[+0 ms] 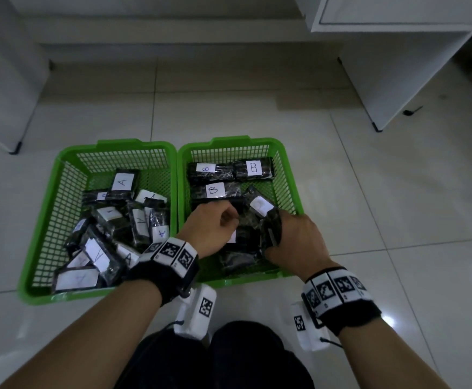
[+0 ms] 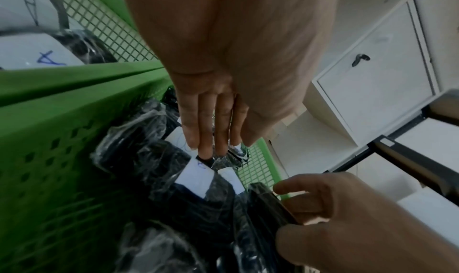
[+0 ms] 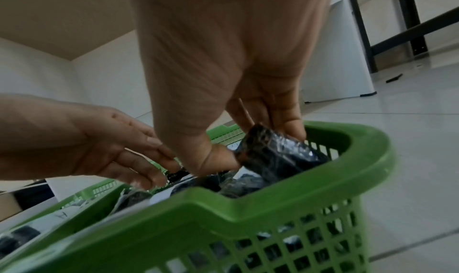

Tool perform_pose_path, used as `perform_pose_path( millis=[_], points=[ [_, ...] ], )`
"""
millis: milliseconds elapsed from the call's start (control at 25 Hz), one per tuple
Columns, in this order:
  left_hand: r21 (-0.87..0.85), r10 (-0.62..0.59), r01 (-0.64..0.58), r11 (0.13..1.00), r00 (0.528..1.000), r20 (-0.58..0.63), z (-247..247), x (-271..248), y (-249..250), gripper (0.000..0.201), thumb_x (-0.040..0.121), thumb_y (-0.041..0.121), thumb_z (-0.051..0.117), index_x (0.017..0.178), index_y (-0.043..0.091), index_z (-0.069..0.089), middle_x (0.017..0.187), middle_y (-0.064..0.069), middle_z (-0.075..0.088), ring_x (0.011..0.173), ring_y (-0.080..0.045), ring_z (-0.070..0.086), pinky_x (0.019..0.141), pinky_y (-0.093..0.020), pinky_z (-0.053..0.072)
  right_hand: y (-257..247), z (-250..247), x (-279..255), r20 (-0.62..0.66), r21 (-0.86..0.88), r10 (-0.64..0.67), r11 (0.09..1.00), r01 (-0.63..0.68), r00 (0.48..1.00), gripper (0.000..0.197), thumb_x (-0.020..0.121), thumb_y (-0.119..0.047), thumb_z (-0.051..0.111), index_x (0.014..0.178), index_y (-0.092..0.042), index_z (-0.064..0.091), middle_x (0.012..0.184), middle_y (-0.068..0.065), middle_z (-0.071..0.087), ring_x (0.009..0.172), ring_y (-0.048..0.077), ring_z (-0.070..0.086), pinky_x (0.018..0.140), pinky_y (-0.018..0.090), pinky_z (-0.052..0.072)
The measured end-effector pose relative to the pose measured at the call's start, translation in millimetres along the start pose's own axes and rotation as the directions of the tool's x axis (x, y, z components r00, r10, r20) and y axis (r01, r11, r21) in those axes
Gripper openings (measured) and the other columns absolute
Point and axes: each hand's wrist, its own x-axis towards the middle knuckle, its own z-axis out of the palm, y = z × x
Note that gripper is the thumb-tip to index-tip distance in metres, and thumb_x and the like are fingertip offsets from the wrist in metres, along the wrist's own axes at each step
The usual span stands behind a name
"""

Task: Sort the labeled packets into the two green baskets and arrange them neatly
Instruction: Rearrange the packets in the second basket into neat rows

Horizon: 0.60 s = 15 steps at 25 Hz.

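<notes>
Two green baskets stand side by side on the floor. The left basket [image 1: 41, 220] holds a jumble of black packets labeled A [image 1: 122, 182]. In the right basket [image 1: 291, 175], three packets labeled B [image 1: 253, 167] lie flat in rows at the back, with more loose ones in front. Both hands are inside the right basket. My left hand [image 1: 215, 226] reaches down with straight fingers [image 2: 211, 139], their tips touching the loose packets. My right hand [image 1: 296, 240] pinches a tilted black packet [image 3: 275, 155] between thumb and fingers, its white label [image 1: 261, 204] facing up.
The baskets sit on a pale tiled floor [image 1: 397, 206]. A white cabinet [image 1: 397, 80] stands at the back right and another white unit [image 1: 4, 94] at the back left. My knees in dark trousers [image 1: 229, 360] are just in front of the baskets.
</notes>
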Motion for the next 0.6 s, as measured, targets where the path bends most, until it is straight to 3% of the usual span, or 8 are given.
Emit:
perform_pose_path(
  millis=[80, 200, 280, 320, 400, 480, 520, 600],
  points=[
    [-0.072, -0.040, 0.042, 0.997, 0.999, 0.024, -2, 5, 3, 0.016, 0.095, 0.027, 0.059, 0.106, 0.020, 0.068, 0.101, 0.009, 0.068, 0.094, -0.008, 0.064, 0.083, -0.022, 0.051, -11, -7, 1, -0.090, 0.030, 0.076, 0.997, -0.073, 0.993, 0.043, 0.073, -0.028, 0.071, 0.113, -0.017, 0.060, 0.081, 0.005, 0.064, 0.081, 0.032, 0.063, 0.064, 0.029, 0.044],
    [-0.156, -0.093, 0.109, 0.982, 0.990, 0.106, 1, 6, 7, 0.022, 0.097, 0.037, 0.055, 0.111, 0.023, 0.065, 0.103, 0.007, 0.069, 0.095, -0.011, 0.066, 0.090, -0.035, 0.054, -18, -24, -3, -0.266, 0.287, 0.236, 0.945, -0.157, 0.935, 0.016, 0.078, -0.020, 0.067, 0.092, -0.014, 0.069, 0.065, -0.001, 0.060, 0.060, 0.025, 0.057, 0.059, 0.028, 0.045],
    [-0.382, -0.153, 0.203, 0.902, 0.976, 0.156, 4, 2, 16, 0.030, 0.099, 0.040, 0.053, 0.120, 0.019, 0.060, 0.107, 0.002, 0.070, 0.094, -0.016, 0.070, 0.091, -0.042, 0.056, -22, -33, -4, -0.283, 0.595, 0.366, 0.792, -0.137, 0.887, 0.013, 0.083, -0.015, 0.063, 0.090, -0.017, 0.074, 0.070, -0.004, 0.069, 0.064, 0.016, 0.064, 0.061, 0.027, 0.052],
    [-0.530, -0.174, 0.242, 0.813, 0.969, 0.176, 5, -1, 21, 0.033, 0.100, 0.037, 0.053, 0.124, 0.015, 0.058, 0.110, -0.003, 0.071, 0.095, -0.020, 0.072, 0.090, -0.042, 0.058, -26, -34, -5, -0.230, 0.738, 0.400, 0.666, -0.109, 0.887, 0.017, 0.086, -0.011, 0.060, 0.093, -0.016, 0.075, 0.076, -0.003, 0.072, 0.069, 0.013, 0.067, 0.064, 0.027, 0.054],
    [-0.789, -0.164, 0.231, 0.570, 0.972, 0.167, 3, -6, 28, 0.032, 0.101, 0.028, 0.053, 0.125, 0.006, 0.057, 0.113, -0.014, 0.071, 0.099, -0.026, 0.071, 0.087, -0.043, 0.059, -36, -36, -6, -0.081, 0.916, 0.383, 0.393, -0.083, 0.920, 0.028, 0.092, -0.002, 0.050, 0.102, -0.010, 0.075, 0.092, 0.004, 0.076, 0.083, 0.015, 0.070, 0.070, 0.026, 0.057],
    [-0.905, -0.159, 0.173, 0.390, 0.980, 0.119, -4, -10, 28, 0.031, 0.098, 0.020, 0.057, 0.124, 0.003, 0.056, 0.114, -0.016, 0.071, 0.104, -0.029, 0.070, 0.089, -0.046, 0.058, -42, -39, -8, 0.028, 0.967, 0.291, 0.233, -0.099, 0.956, 0.035, 0.096, 0.000, 0.045, 0.109, -0.010, 0.075, 0.102, 0.006, 0.077, 0.095, 0.019, 0.072, 0.076, 0.028, 0.059],
    [-0.921, -0.163, 0.151, 0.360, 0.982, 0.097, -9, -11, 29, 0.033, 0.096, 0.019, 0.061, 0.123, 0.002, 0.054, 0.113, -0.016, 0.072, 0.104, -0.029, 0.070, 0.090, -0.047, 0.057, -44, -41, -9, 0.058, 0.973, 0.228, 0.203, -0.106, 0.972, 0.033, 0.098, -0.003, 0.046, 0.111, -0.012, 0.075, 0.104, 0.005, 0.077, 0.098, 0.017, 0.072, 0.076, 0.027, 0.059],
    [-0.909, -0.174, 0.113, 0.401, 0.984, 0.045, -15, -11, 31, 0.037, 0.090, 0.025, 0.067, 0.115, 0.002, 0.052, 0.111, -0.016, 0.072, 0.103, -0.031, 0.070, 0.091, -0.047, 0.057, -49, -46, -10, 0.083, 0.977, 0.074, 0.191, -0.096, 0.994, 0.025, 0.102, -0.016, 0.054, 0.117, -0.015, 0.074, 0.109, 0.004, 0.077, 0.102, 0.017, 0.072, 0.081, 0.030, 0.060]
  ],
)
